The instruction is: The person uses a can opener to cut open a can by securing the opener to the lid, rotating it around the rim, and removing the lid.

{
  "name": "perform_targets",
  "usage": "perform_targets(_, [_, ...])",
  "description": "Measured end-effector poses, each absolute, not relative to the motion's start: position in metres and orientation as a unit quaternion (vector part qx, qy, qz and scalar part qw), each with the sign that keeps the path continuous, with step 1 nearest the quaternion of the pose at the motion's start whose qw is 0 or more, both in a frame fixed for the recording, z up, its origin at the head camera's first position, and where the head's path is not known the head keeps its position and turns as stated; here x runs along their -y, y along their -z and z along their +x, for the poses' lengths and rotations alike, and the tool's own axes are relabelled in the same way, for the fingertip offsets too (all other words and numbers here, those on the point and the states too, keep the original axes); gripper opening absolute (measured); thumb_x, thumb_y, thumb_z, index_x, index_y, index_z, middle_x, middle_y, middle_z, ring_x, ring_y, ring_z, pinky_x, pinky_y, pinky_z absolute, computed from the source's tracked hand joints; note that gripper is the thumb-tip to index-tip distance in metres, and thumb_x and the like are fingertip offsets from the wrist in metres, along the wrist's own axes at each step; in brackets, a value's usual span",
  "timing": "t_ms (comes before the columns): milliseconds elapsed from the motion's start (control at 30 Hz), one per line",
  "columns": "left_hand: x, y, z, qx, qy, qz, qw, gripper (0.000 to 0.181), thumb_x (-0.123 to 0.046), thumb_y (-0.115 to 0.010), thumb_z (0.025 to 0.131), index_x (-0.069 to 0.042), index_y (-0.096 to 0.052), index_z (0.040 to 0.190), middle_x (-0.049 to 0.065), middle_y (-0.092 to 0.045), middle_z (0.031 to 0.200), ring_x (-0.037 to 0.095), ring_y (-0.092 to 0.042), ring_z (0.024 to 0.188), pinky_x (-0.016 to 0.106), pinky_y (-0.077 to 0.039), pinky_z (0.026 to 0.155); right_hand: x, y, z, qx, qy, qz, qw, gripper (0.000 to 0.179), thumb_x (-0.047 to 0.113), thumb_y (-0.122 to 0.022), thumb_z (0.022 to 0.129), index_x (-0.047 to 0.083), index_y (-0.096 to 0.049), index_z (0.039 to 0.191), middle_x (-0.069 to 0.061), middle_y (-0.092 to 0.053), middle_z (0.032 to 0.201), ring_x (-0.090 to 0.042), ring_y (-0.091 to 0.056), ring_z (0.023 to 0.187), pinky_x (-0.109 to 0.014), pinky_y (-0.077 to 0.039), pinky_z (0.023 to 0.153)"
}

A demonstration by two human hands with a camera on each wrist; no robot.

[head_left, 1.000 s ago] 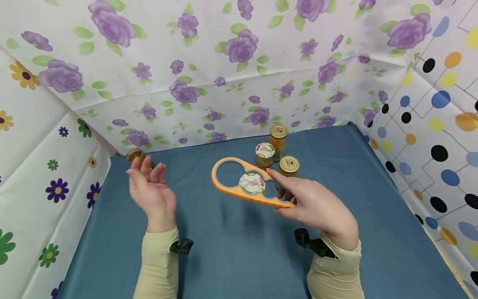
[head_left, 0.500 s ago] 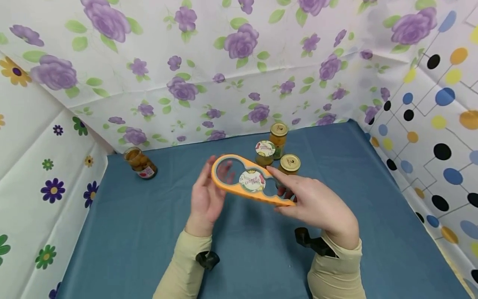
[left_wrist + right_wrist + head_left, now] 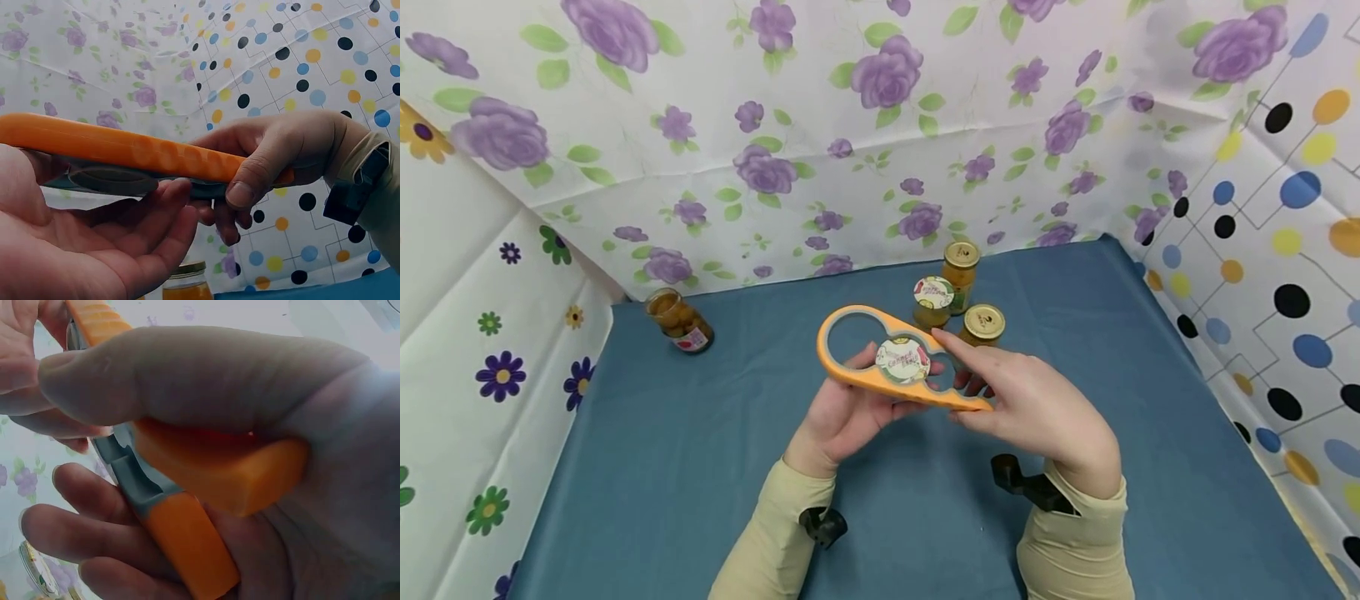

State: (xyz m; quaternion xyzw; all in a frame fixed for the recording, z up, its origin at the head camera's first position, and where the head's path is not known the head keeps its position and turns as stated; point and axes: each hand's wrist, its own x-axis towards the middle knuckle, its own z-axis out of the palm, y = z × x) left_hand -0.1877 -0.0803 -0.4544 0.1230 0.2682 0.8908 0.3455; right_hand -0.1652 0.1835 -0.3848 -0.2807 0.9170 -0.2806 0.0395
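An orange and grey jar opener [image 3: 857,382] with several round openings is held level above the table by my right hand [image 3: 1037,408]. My right fingers grip its narrow end, the thumb along one side, as the right wrist view shows. A round lid with a printed label [image 3: 903,360] sits in the opener's middle opening. My left hand [image 3: 853,417] is palm up under the opener. In the left wrist view, its loosely bent fingers [image 3: 172,231] reach up right at the lid's underside [image 3: 112,179]. Part of the left hand shows through the openings.
A lidless glass jar [image 3: 679,320] with brownish contents leans at the back left. Three lidded jars stand behind the opener: a tall gold-lidded one [image 3: 961,271], one with a printed lid [image 3: 933,293] and another gold-lidded one [image 3: 984,322]. Patterned cloth walls [image 3: 842,108] surround the blue table.
My left hand has come from near the lidless jar, moving right to beneath the opener and the lid. My right hand keeps the opener in nearly the same place.
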Motion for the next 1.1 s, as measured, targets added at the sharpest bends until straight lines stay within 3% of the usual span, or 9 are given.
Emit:
perform_targets(133, [0.0791,0.4551,-0.1881,-0.253,-0.891,0.131,0.354,0.093,-0.047,-0.063,0.109,-0.005,-0.009,0.171,0.019,-0.061,0.146,0.031,-0.060,0.137,0.046,-0.049,0.113,-0.1839,0.3862,-0.1650,-0.918,0.273,-0.285,0.030,0.092,0.023,-0.087,0.091,0.029,-0.037,0.168,0.010,-0.062,0.099,-0.010,-0.056,0.076,-0.033,-0.049,0.067])
perform_targets(400, [0.0786,0.4582,-0.1883,-0.246,-0.889,0.148,0.356,0.093,-0.045,-0.063,0.108,-0.003,-0.007,0.170,0.018,-0.061,0.142,0.030,-0.062,0.133,0.043,-0.050,0.112,-0.1837,0.3856,-0.1638,-0.917,0.280,-0.284,0.031,0.093,0.019,-0.087,0.089,0.027,-0.039,0.168,0.010,-0.067,0.104,-0.003,-0.063,0.086,-0.031,-0.054,0.069])
perform_targets(600, [0.0790,0.4590,-0.1876,-0.256,-0.887,0.150,0.355,0.088,-0.046,-0.064,0.107,-0.003,-0.018,0.168,0.017,-0.063,0.140,0.028,-0.065,0.129,0.039,-0.054,0.106,-0.1830,0.3846,-0.1641,-0.913,0.287,-0.287,0.040,0.093,0.015,-0.085,0.088,0.027,-0.039,0.168,0.012,-0.065,0.098,-0.003,-0.061,0.081,-0.030,-0.053,0.066])
perform_targets(767, [0.0792,0.4600,-0.1870,-0.276,-0.879,0.169,0.350,0.077,-0.049,-0.065,0.106,-0.004,-0.036,0.160,0.014,-0.066,0.137,0.025,-0.068,0.122,0.037,-0.056,0.099,-0.1832,0.3863,-0.1650,-0.908,0.290,-0.298,0.043,0.096,0.012,-0.085,0.087,0.028,-0.037,0.168,0.011,-0.061,0.091,-0.006,-0.055,0.073,-0.031,-0.049,0.061])
perform_targets(1100, [0.0795,0.4602,-0.1856,-0.268,-0.868,0.211,0.362,0.065,-0.046,-0.074,0.102,-0.006,-0.055,0.149,0.012,-0.068,0.135,0.021,-0.069,0.117,0.036,-0.056,0.095,-0.1806,0.3874,-0.1670,-0.907,0.286,-0.306,0.037,0.100,0.014,-0.086,0.083,0.039,-0.036,0.166,0.009,-0.052,0.076,-0.007,-0.045,0.062,-0.031,-0.041,0.056])
